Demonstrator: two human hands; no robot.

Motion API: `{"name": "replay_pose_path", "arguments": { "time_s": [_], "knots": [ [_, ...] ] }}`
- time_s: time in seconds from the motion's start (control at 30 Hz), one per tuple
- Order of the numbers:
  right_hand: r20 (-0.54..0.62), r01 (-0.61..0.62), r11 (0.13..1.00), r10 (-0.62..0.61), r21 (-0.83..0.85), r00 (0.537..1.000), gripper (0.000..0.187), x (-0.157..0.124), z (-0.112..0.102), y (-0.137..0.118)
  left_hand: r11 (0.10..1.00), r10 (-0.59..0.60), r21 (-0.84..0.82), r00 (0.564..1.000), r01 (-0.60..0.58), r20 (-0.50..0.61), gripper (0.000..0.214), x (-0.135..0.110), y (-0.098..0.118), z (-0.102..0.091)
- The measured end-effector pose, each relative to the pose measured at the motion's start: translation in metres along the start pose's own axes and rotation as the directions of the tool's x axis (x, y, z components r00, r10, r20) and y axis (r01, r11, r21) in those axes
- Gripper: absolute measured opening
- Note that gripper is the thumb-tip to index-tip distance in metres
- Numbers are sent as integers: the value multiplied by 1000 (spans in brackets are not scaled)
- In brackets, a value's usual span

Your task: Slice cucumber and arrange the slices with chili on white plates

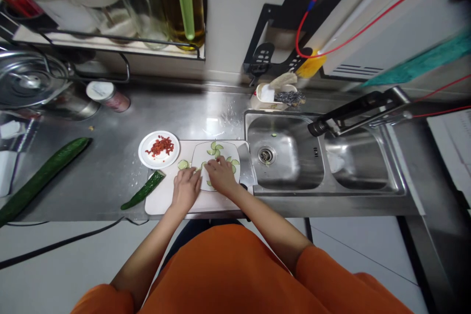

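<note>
A white square plate (232,151) with cucumber slices (214,148) around its edge sits on a pale cutting board (162,199). My right hand (222,176) reaches over the plate, fingers bent down and closed at a thin cucumber slice near its middle. At the plate's left edge, my left hand (186,187) has its fingers drawn together around slices that are mostly hidden. A few loose slices (183,164) lie just beyond its fingertips. A cut piece of cucumber (143,190) rests at the board's left edge. Right of the plate lies a knife (248,164), partly covered by my right arm.
A round white plate (143,151) of red berries stands behind the board. A whole cucumber (44,176) lies far left, near a pot (69,100) and a small canister (108,95). To the right is a double sink (287,186) with a faucet (360,113). Jars line a shelf (110,41) above.
</note>
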State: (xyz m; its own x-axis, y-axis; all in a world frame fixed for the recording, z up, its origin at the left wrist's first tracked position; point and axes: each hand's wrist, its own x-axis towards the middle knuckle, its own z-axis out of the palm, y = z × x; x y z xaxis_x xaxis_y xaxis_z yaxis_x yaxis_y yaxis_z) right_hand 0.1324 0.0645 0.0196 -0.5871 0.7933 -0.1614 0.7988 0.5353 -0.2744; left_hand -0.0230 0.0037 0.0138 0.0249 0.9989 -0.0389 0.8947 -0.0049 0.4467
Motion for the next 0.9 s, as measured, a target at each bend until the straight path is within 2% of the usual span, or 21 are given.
{"name": "replay_pose_path", "arguments": {
  "time_s": [0.13,0.37,0.63,0.77,0.83,0.9],
  "knots": [
    [5,47,999,-47,-6,999,33,-4,4,-1,997,-13,71,999,10,40,32,-2,2,0],
    [-2,73,997,-73,-2,997,34,-1,3,1,992,-40,124,998,35,39,33,-2,4,0],
    [-8,93,996,-93,-20,996,34,-1,4,1,995,-58,80,997,54,41,32,-1,3,1],
    [-20,80,997,-80,-19,997,34,-2,2,1,997,-54,-52,998,52,-41,32,-1,-6,-1],
    [-30,48,999,-49,-15,998,35,-3,0,1,989,-113,-106,988,102,-102,33,0,-15,-4],
    [-37,0,1000,0,-7,999,34,-4,-1,0,973,-220,-100,967,208,-128,34,3,-24,-8]
  ]
}}
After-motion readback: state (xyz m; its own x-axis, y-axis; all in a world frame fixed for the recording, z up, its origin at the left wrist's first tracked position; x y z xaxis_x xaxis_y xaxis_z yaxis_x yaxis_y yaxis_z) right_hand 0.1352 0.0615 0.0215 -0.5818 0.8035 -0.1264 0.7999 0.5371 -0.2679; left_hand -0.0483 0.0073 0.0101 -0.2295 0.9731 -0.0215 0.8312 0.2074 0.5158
